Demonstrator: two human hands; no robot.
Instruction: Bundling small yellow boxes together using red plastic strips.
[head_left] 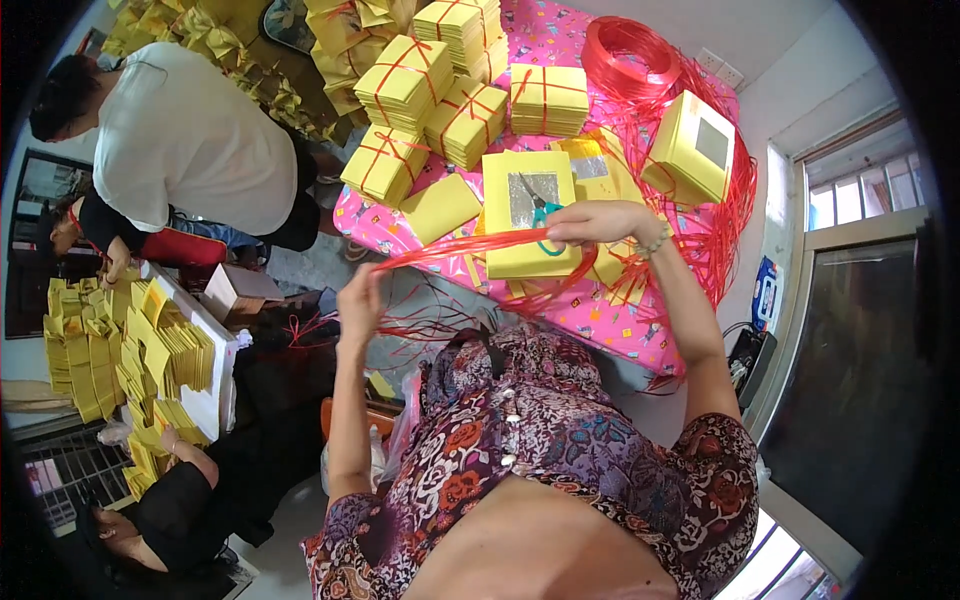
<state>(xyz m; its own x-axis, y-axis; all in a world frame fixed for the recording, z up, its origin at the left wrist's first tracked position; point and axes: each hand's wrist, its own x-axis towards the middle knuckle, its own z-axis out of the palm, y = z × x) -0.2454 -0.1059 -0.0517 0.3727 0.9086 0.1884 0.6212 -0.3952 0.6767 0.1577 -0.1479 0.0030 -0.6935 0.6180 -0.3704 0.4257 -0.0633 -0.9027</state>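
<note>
A bundle of thin red plastic strings [450, 245] stretches between my hands, over the table's near edge. My left hand [360, 300] is closed round the bundle's left end, with loose strands dangling below. At the other end, the fingers of my right hand [605, 222] pinch the strings. Just beneath those fingers are scissors with teal handles [548, 214], on a yellow paper stack [500, 262] topped by a clear, shiny patch. Whether my right hand touches the scissors I cannot tell.
Yellow paper bundles [403, 82] tied with red string stand on the pink-covered table [540, 30]. A red string coil [630, 60] and a tangle of strands [735, 210] lie at its right. Several people work at the left, beside a white table [225, 375] of yellow paper pieces.
</note>
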